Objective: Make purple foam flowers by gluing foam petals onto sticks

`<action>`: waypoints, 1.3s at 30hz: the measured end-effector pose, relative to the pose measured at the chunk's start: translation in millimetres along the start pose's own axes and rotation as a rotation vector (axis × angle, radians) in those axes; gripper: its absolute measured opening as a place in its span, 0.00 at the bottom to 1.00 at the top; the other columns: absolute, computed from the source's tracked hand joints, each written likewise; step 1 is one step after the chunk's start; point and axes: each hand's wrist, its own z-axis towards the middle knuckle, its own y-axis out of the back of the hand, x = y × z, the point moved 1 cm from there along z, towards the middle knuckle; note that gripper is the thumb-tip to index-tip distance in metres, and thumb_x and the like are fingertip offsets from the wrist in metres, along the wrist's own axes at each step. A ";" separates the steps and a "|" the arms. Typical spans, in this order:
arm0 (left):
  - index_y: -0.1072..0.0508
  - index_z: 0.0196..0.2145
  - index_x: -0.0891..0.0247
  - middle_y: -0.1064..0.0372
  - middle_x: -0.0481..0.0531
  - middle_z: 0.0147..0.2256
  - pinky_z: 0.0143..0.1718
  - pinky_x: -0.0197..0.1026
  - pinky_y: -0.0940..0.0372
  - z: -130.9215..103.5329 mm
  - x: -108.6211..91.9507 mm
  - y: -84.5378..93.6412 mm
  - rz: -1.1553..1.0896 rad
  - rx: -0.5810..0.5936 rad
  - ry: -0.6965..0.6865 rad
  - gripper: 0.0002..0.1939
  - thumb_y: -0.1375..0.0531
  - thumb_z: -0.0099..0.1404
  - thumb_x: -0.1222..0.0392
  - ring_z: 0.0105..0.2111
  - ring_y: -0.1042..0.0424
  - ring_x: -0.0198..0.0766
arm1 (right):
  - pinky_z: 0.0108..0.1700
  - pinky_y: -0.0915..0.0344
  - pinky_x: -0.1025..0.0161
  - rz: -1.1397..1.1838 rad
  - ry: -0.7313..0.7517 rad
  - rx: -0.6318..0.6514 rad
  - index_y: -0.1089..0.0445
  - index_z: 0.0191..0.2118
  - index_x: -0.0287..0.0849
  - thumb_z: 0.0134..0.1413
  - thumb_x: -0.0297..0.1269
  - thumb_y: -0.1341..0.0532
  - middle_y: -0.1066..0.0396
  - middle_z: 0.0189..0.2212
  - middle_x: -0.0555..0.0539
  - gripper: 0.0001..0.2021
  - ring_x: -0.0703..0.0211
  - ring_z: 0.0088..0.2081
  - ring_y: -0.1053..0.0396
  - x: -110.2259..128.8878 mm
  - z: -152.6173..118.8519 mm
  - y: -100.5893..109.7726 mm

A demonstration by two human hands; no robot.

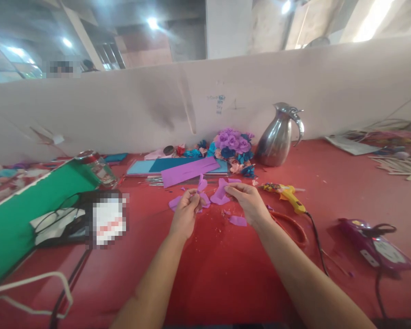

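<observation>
My left hand is closed in a pinch on a small purple paper piece that sticks up above the fingertips. To its right, my right hand pinches the edge of a wider purple paper petal. The two pieces are apart. More cut purple paper lies behind and beside my left hand, and a loose purple scrap rests on the red table below my right hand. A long purple paper strip lies over blue sheets behind the hands.
Paper flowers and a steel jug stand at the back. On the right are a yellow glue gun, orange-handled scissors and a purple power strip. A glass jar and green board are left.
</observation>
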 end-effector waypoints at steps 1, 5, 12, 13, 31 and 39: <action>0.29 0.33 0.62 0.34 0.44 0.24 0.26 0.34 0.47 -0.1 0.1 -0.3 -0.005 -0.002 0.002 0.14 0.33 0.55 0.52 0.22 0.45 0.28 | 0.33 0.39 0.64 0.004 -0.002 0.004 0.23 0.29 0.40 0.37 0.46 0.32 0.27 0.23 0.50 0.14 0.64 0.26 0.35 -0.1 0.0 -0.2; 0.29 0.28 0.63 0.32 0.46 0.26 0.28 0.34 0.43 -1.5 0.1 -1.1 -0.024 0.028 0.020 0.13 0.32 0.53 0.53 0.23 0.41 0.28 | 0.32 0.40 0.65 0.025 -0.024 0.006 0.23 0.28 0.39 0.37 0.45 0.32 0.27 0.23 0.50 0.14 0.64 0.26 0.34 -1.3 0.0 -2.4; 0.25 0.25 0.63 0.27 0.49 0.28 0.34 0.36 0.38 -0.3 3.7 -1.5 -0.101 -0.060 0.112 0.12 0.28 0.44 0.58 0.30 0.31 0.33 | 0.32 0.37 0.64 0.120 -0.095 -0.038 0.25 0.25 0.40 0.33 0.45 0.31 0.28 0.22 0.49 0.14 0.62 0.26 0.33 0.9 -6.3 -11.4; 0.24 0.25 0.63 0.26 0.49 0.28 0.33 0.36 0.39 0.4 4.0 -1.6 -0.109 -0.077 0.111 0.12 0.28 0.43 0.59 0.30 0.30 0.33 | 0.32 0.37 0.64 0.138 -0.099 -0.049 0.25 0.25 0.41 0.32 0.45 0.31 0.28 0.22 0.50 0.13 0.62 0.26 0.32 1.8 -7.3 -12.2; 0.20 0.24 0.65 0.25 0.49 0.25 0.33 0.36 0.37 -2.6 4.0 -8.6 0.006 -0.191 0.109 0.13 0.27 0.37 0.61 0.27 0.31 0.32 | 0.31 0.38 0.64 0.111 -0.017 -0.114 0.25 0.27 0.40 0.35 0.44 0.32 0.27 0.22 0.49 0.13 0.62 0.26 0.33 1.4 -8.0 -13.8; 0.22 0.21 0.64 0.25 0.49 0.24 0.33 0.36 0.35 -3.8 8.4 -12.3 -0.062 -0.094 0.101 0.11 0.27 0.38 0.61 0.27 0.29 0.33 | 0.31 0.38 0.62 0.051 0.059 -0.120 0.23 0.28 0.40 0.38 0.44 0.34 0.26 0.22 0.48 0.13 0.59 0.25 0.32 -4.8 -6.1 -13.1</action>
